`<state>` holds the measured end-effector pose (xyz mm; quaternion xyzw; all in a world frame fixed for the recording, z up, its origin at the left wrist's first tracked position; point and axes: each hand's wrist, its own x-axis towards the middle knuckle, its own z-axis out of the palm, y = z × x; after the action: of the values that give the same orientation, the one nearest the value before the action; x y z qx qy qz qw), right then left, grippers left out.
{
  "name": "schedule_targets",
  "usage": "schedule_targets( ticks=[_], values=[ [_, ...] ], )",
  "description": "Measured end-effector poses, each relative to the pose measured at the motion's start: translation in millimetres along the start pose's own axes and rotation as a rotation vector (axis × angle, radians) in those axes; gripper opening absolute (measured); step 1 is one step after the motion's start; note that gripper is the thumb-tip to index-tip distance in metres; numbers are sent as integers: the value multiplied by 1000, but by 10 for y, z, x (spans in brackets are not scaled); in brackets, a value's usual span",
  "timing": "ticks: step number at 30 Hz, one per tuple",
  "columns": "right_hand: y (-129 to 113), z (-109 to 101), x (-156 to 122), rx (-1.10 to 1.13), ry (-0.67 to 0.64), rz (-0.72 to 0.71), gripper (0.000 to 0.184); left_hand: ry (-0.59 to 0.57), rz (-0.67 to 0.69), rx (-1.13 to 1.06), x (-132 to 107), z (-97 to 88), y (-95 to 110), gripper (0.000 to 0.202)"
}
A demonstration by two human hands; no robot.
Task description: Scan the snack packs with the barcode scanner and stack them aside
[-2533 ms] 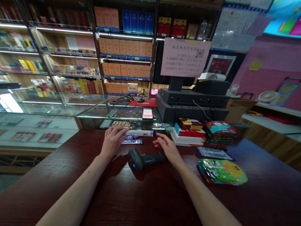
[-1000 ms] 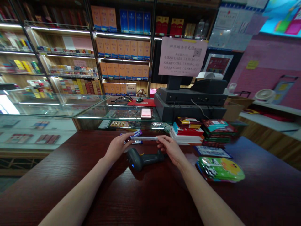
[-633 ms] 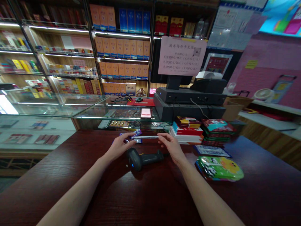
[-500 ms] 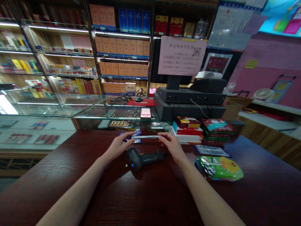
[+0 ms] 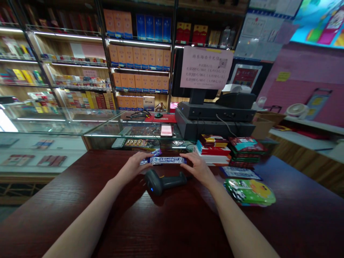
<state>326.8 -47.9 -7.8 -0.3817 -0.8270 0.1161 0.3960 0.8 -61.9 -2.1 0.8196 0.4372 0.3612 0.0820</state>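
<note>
Both hands hold a long thin blue-and-white packet [image 5: 168,160] level above the dark red wooden counter [image 5: 166,222]. My left hand [image 5: 133,167] pinches its left end, where a small purple packet [image 5: 156,153] also sticks up by the fingers. My right hand [image 5: 197,167] pinches the right end. Just below the packet, between my wrists, a dark grey barcode scanner [image 5: 162,181] lies on its side.
Stacks of flat colourful packs [image 5: 232,149] stand right of my hands. Nearer me lie a green-and-yellow pack pile [image 5: 251,192] and a blue flat pack [image 5: 238,173]. A black till with monitor [image 5: 212,118] sits behind, a glass display case [image 5: 107,129] to its left, with stocked shelves beyond.
My hands picked the long packet up from the counter and held it edge-on; now it has turned so its printed blue face shows, and both hands sit slightly lower.
</note>
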Motion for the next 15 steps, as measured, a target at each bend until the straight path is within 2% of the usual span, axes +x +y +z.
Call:
schedule_targets(
  ticks=[8, 15],
  values=[
    [-25, -16, 41, -150, 41, -26, 30, 16, 56, 149, 20, 36, 51, 32],
    [-33, -89, 56, -300, 118, -36, 31, 168, 107, 220, 88, 111, 150, 30]
  ],
)
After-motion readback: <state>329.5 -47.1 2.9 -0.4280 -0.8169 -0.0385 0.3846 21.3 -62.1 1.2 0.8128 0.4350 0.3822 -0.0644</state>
